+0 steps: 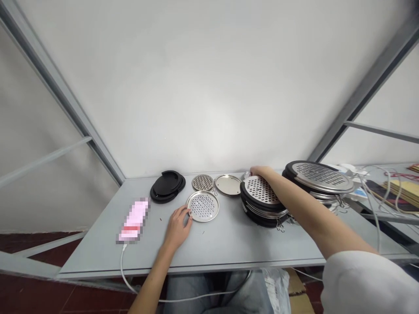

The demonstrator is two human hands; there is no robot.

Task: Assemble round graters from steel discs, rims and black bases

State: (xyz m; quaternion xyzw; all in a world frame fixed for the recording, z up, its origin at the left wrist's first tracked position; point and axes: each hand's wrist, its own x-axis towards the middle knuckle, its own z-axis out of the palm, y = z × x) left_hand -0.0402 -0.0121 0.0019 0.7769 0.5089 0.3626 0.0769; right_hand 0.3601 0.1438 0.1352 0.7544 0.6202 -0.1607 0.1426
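Note:
My left hand [179, 222] lies on the grey table with its fingertips and thumb at the left rim of a round perforated metal grater disc [203, 206]. The disc rests flat. Over a stack of black-rimmed perforated metal discs [264, 198] reaches my right arm; my right hand [260, 171] is behind the stack's top, its fingers mostly hidden. A small round shiny thing [246, 175] shows beside those fingers. Just behind the left disc lie a smaller disc with coarse holes [202, 182] and a plain shallow metal plate [228, 185].
Black round plastic parts [167, 186] lie at the back left. A blurred-out phone [133, 220] with a white cable sits at the left. Further right stands a second disc stack [319, 176] with wire clips. Yellow bundles [406, 192] and white cables lie on the neighbouring table.

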